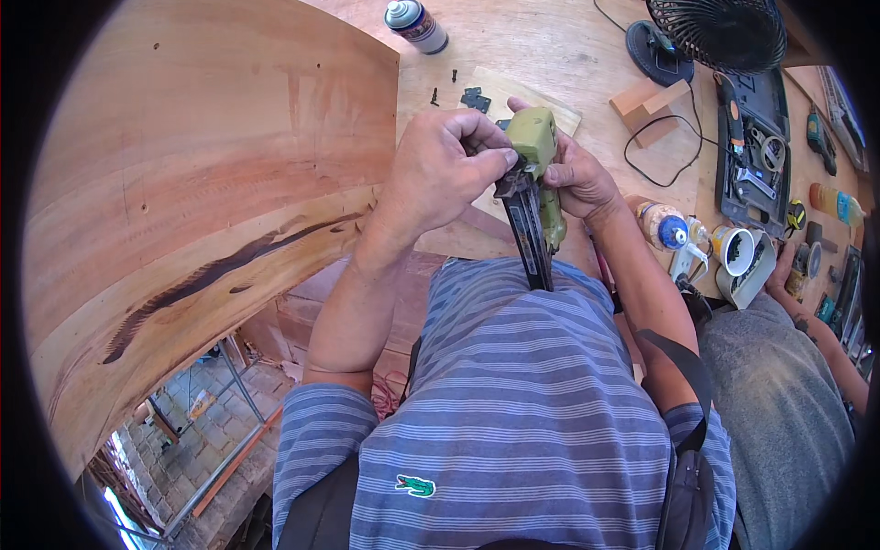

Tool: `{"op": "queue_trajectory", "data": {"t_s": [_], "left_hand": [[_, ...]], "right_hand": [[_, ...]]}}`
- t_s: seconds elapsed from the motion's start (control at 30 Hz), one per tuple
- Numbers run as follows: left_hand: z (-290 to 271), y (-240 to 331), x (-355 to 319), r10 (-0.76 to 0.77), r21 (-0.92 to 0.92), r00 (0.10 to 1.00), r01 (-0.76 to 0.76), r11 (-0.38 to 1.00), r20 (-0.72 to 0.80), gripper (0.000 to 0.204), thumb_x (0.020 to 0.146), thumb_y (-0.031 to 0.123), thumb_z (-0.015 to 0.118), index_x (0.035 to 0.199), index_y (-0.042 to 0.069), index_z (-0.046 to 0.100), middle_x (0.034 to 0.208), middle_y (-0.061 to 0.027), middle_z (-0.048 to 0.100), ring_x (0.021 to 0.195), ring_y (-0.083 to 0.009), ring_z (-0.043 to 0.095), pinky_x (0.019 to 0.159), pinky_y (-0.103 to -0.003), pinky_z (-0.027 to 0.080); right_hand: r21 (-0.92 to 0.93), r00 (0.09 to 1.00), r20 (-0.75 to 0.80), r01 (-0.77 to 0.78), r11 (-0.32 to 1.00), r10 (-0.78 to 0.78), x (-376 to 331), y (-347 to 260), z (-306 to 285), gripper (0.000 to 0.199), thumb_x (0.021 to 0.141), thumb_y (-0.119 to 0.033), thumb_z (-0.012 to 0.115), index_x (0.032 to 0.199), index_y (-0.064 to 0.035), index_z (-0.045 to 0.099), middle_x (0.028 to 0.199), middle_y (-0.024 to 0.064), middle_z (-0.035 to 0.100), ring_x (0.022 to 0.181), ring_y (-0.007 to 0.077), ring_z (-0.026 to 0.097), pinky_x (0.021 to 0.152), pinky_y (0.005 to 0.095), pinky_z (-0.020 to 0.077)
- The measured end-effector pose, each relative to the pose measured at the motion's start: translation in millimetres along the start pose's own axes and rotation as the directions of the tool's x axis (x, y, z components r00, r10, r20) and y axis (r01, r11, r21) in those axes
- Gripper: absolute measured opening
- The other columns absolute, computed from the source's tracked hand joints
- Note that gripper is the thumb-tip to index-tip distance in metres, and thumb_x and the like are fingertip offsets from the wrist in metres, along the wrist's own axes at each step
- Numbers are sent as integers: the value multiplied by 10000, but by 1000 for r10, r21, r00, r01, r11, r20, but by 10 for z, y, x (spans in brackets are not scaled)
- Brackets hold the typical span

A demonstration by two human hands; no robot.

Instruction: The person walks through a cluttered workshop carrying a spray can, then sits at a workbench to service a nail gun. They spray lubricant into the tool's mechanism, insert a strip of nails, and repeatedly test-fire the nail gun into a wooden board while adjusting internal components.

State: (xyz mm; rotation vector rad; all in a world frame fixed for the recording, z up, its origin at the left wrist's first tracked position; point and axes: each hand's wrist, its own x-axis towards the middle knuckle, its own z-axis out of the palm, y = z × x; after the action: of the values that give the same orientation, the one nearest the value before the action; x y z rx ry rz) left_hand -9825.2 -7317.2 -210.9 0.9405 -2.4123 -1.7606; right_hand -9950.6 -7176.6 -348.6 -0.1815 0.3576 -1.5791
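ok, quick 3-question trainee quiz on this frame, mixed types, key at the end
1. True or false: both hands are on the green nail gun.
2. What stands at the top of the bench, beyond the hands? A) spray can B) kettle C) paint bucket
3. Fill in: the black fan sits to the person's ____.

Key:
1. True. The left hand pinches its black magazine; the right hand grips the body.
2. A
3. right

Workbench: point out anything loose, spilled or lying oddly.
A few dark screws and small metal brackets lie scattered loose on the bench, beyond the hands holding the green nail gun. Nothing looks spilled or broken.
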Motion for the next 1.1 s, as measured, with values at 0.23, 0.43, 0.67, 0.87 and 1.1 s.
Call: {"op": "queue_trajectory", "data": {"t_s": [0.23,0.43,0.67,0.87,1.1], "left_hand": [[17,-70,-16,-66,-72,998,66,995,3,147,830,89,690,864,-54,696,674,-45,650,570,-59,556,507,-198,436],[-2,-171,-63,14,-154,997,-25,988,-75,135,847,54,679,937,-48,680,720,-27,649,587,-59,568,515,-196,441],[-98,-311,64,426,-45,905,-426,904,-9,143,816,-51,673,952,-8,683,950,-72,643,770,-92,613,638,-215,499],[-2,-538,232,476,-248,879,-457,855,22,156,820,-41,654,944,38,706,1062,-88,612,1078,-188,596,846,-279,497],[126,-677,29,368,-313,920,-393,865,-137,229,860,-114,599,1037,12,671,1189,-127,569,1116,-193,583,953,-321,488]], "right_hand": [[46,1000,-19,-6,999,7,15,63,-46,1023,696,-59,821,1528,-69,226,1239,111,603,1133,232,603,1007,351,464],[50,1000,-16,-12,999,13,7,78,-44,1025,688,-69,831,1526,-72,240,1247,108,606,1140,232,602,1022,354,452],[40,999,-23,-23,999,24,50,84,-38,1036,675,-85,838,1524,-75,244,1273,108,591,1157,240,592,1030,359,449],[123,998,-25,-59,991,63,4,130,-174,1039,678,-84,832,1528,-85,234,1363,110,524,1175,244,581,1024,372,460],[182,1000,-29,12,983,-7,-14,169,-215,1078,692,-101,841,1542,-87,178,1316,110,549,1080,224,618,933,368,523]]}}
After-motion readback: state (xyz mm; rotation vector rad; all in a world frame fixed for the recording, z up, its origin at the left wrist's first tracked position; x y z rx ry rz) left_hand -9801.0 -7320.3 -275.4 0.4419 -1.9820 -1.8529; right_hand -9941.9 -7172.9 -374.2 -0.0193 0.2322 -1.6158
